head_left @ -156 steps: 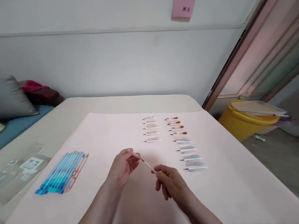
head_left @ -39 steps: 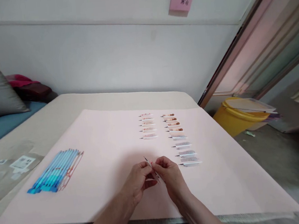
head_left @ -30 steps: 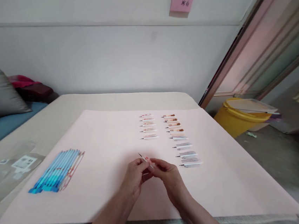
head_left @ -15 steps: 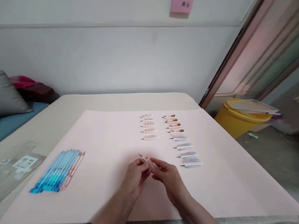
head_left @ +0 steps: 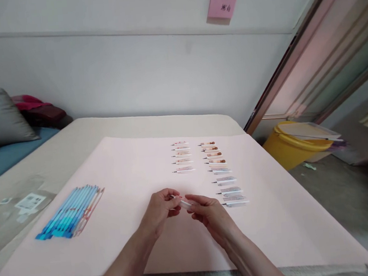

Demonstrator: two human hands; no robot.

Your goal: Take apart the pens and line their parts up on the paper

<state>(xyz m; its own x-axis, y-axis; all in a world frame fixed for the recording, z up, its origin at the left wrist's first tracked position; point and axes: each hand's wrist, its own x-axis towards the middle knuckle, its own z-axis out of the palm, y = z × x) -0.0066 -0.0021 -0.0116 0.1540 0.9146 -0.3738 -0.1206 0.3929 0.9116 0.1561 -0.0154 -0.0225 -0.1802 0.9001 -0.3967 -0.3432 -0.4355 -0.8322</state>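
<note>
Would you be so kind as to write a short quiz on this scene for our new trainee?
1. True or false: the left hand and the right hand both grip the small white piece.
2. Fill in: the blue pens lie to the hands' ____.
3. The bucket is: A red, B yellow, C green.
Key: 1 true; 2 left; 3 B.

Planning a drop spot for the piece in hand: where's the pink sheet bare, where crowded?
Bare: the wide stretch of pink sheet between the blue pens and the left column; the strip from the right column to the sheet's right edge. Crowded: both columns, a narrow lane between, and the small piece held just below the left one.
</note>
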